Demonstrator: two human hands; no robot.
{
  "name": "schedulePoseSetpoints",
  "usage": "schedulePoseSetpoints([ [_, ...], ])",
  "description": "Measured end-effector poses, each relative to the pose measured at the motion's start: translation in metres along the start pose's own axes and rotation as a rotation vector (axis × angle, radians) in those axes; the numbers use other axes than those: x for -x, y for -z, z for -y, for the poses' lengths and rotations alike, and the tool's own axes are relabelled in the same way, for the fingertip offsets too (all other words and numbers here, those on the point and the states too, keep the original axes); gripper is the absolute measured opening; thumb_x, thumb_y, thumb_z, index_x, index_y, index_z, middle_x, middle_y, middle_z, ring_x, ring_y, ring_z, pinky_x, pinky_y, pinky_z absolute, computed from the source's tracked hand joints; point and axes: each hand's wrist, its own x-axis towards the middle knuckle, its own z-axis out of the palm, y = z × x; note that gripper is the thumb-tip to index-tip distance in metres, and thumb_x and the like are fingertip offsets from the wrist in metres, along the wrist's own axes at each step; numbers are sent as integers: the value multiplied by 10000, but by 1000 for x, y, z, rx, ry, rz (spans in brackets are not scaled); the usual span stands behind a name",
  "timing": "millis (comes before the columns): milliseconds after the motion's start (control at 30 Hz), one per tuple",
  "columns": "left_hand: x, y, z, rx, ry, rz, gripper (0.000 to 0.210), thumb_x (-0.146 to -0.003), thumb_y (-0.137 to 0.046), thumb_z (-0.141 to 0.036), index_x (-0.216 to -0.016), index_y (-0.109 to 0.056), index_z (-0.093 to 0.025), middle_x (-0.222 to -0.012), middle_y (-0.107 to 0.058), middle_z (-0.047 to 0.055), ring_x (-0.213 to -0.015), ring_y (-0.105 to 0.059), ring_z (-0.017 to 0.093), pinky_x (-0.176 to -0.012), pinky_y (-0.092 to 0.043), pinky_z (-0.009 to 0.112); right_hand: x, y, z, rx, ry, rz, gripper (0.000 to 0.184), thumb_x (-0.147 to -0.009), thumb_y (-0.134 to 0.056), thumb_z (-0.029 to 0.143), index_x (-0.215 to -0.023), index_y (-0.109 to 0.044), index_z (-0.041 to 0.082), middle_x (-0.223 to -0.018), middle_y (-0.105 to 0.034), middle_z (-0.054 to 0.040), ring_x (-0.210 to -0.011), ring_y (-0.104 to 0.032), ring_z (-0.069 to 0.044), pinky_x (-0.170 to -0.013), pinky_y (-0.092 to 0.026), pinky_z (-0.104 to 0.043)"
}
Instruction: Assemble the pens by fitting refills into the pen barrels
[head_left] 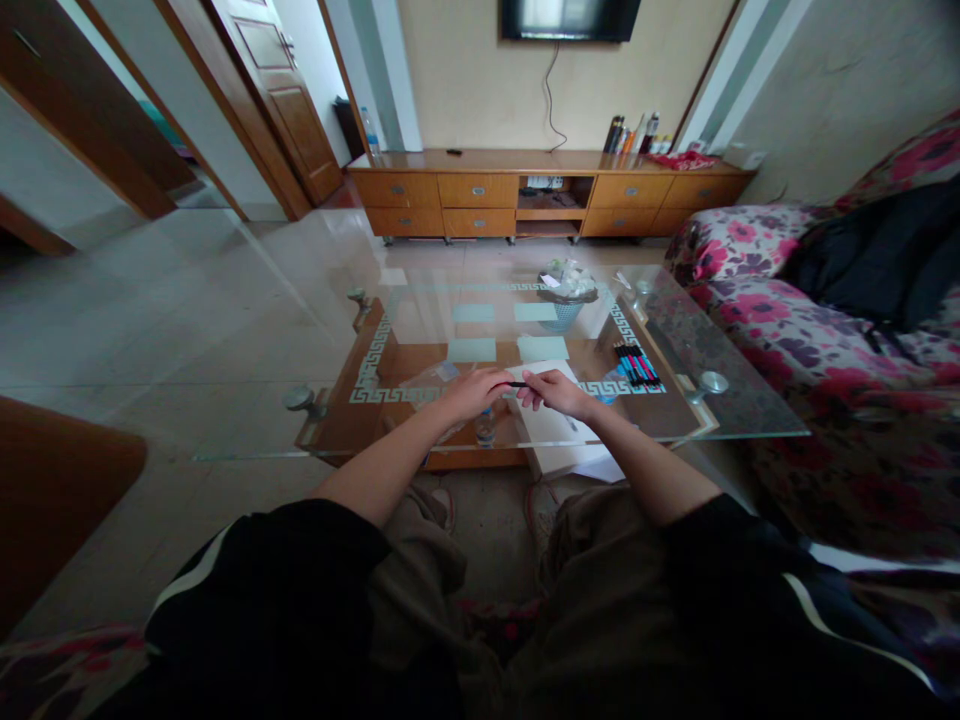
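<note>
Above the near part of the glass table (420, 420), my two hands meet at a slim black pen (517, 385). The fingers of my left hand (481, 393) are closed round its left end. My right hand (555, 391) pinches the other end between thumb and forefinger, its remaining fingers loosely curled. Most of the pen is hidden by the fingers. To the right of my right hand lies a row of several similar pens (636, 365), black with blue and pink parts.
Pale rectangles (471, 350) show on the glass. Beneath it are a white box (551, 455), a plastic bottle (485, 428) and a filled waste basket (562, 315). A flowered sofa (780, 350) with a black bag (877, 255) stands right. A low wooden cabinet (480, 205) lines the far wall.
</note>
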Motion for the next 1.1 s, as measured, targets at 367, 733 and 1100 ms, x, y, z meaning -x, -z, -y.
schedulePoseSetpoints([
  [367, -1, -3, 3, -7, 7, 30, 361, -1019, -372, -387, -1084, -695, -239, -1015, -720, 47, -902, -650, 176, -796, -451, 254, -6, 7, -12, 102, 114, -49, 575, -816, -571, 700, -685, -670, 149, -556, -589, -11, -505, -488, -102, -508, -370, -236],
  [733, -1, -8, 10, 28, 9, 37, 322, -1006, -410, -355, -1135, -686, -253, -1066, -723, 50, -922, -652, 180, -812, -447, 256, -6, 5, -13, 44, 120, -118, 495, -670, -775, 600, -829, -736, 132, -706, -695, -35, -590, -565, -119, -554, -427, -239],
  [1100, -1, -7, 13, 36, 22, 6, 338, -1007, -402, -374, -1086, -689, -216, -1006, -717, 58, -882, -639, 181, -786, -447, 263, -6, 8, -10, 31, 116, -143, 470, -759, -687, 618, -727, -688, 149, -675, -672, -45, -588, -585, -131, -576, -461, -254],
])
